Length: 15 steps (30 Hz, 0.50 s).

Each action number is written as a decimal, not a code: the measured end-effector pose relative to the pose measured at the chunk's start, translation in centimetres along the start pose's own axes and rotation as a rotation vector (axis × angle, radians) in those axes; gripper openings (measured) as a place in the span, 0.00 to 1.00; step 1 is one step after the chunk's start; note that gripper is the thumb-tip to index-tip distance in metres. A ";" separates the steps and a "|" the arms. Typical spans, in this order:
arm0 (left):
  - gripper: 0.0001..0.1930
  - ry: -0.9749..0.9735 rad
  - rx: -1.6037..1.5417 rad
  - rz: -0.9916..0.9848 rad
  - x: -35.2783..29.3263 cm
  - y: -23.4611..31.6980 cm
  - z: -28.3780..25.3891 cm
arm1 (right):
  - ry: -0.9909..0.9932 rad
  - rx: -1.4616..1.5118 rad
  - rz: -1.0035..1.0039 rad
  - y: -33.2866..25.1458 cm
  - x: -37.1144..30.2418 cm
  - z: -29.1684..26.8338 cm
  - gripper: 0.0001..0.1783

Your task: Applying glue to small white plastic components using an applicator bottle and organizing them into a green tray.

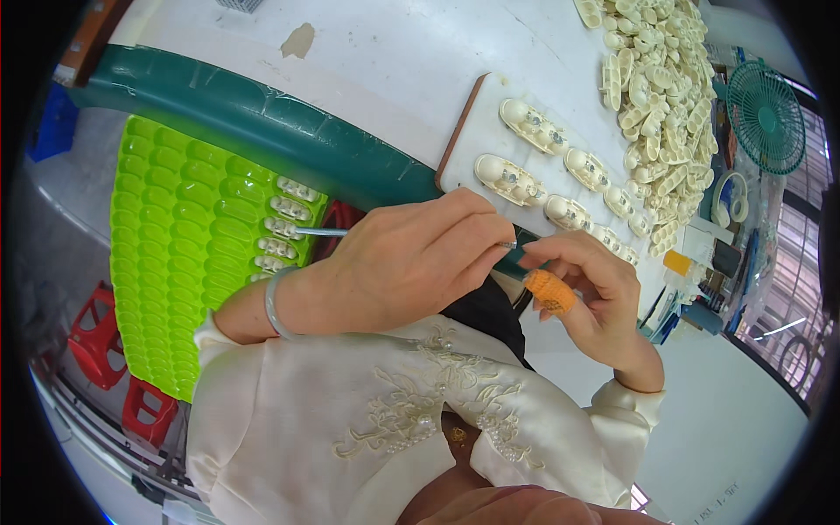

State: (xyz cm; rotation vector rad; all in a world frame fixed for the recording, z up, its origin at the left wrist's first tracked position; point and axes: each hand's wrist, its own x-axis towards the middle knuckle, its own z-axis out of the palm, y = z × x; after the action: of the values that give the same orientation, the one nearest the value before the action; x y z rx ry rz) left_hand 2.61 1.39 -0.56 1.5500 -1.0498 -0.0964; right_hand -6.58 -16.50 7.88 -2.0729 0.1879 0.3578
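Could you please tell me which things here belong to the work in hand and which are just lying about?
Seemingly in the work:
- slim metal tool, in the left hand
- cream parts pile
- white board
- lime-green tray

Apparently just about:
- green fan
- red stools

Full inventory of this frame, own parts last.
Table: 1, white, top
Board: 1, white, on table
Board parts: about eight, cream, on board
Pile: many pieces, cream, upper right
Tray: 1, lime, left
Tray parts: about six, cream, tray's right edge
Rod: 1, silvery, left of centre
Bin: 1, blue, far left
Stools: 2, red, lower left
Fan: 1, green, far right
Clutter: several small items, unclear, right
Blouse: 1, white, bottom centre
Bracelet: 1, pale, left of centre
Wrap: 1, orange, right of centre
Left grip: 1, bare, centre, closed on rod
Right grip: 1, bare, right of centre, hold unclear
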 end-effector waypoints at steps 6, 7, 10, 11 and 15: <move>0.12 0.012 -0.049 -0.041 -0.5 0.9 0.9 | -0.049 0.430 0.242 0.3 0.2 0.3 0.09; 0.12 0.006 -0.040 -0.035 -0.5 0.9 1.1 | -0.055 0.478 0.259 0.5 0.2 0.3 0.08; 0.11 0.033 -0.044 -0.002 -0.6 1.0 1.4 | -0.073 0.515 0.300 1.1 0.2 0.1 0.08; 0.11 0.017 -0.055 -0.018 -0.6 1.1 1.5 | -0.070 0.522 0.294 1.2 0.1 0.1 0.08; 0.09 -0.043 -0.093 -0.062 -0.7 1.2 1.7 | -0.127 0.649 0.394 1.8 0.1 -0.2 0.08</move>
State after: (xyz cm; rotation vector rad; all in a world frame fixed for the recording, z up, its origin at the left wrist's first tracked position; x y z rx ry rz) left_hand 0.52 0.70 -0.39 1.5023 -1.0175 -0.2191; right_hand -6.98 -17.57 6.41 -1.3614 0.5610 0.5781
